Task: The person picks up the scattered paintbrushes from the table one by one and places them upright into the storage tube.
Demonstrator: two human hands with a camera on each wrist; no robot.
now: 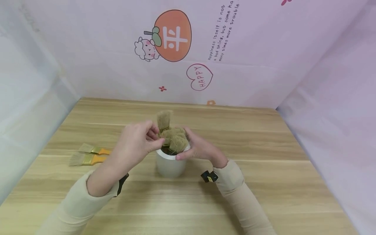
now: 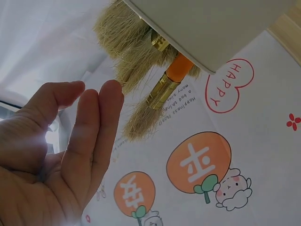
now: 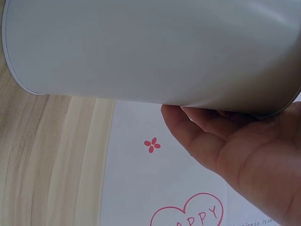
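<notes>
**Both hands at the white cup of brushes**

Cream sleeves run up from the near edge of the pale wooden bench (image 1: 264, 137) to two hands meeting at a white cylindrical plastic cup (image 1: 170, 164) standing mid-bench. Right hand (image 1: 199, 148): its grip is clasped on the cup's rim, thumb at the front edge and fingers wrapped round the far side; the right wrist view shows the fingers curled under the rim against the cup's smooth wall. Left hand (image 1: 136, 143): in the head view its fingertips sit right at the brush heads on the cup's left side, but whether they pinch one cannot be told there; the left wrist view shows the fingers straight and the grip released, just beside the bristles and holding nothing.

Out of the cup stand several flat paint brushes with tan bristles, brass ferrules and orange handles (image 1: 173, 135), bristles up, one rising higher than the others at the back. Well to the left on the bench lie two more orange-handled flat brushes (image 1: 88, 155), side by side, bristles pointing left. Behind the bench hangs a pink cartoon-printed backdrop (image 1: 264, 49).
</notes>
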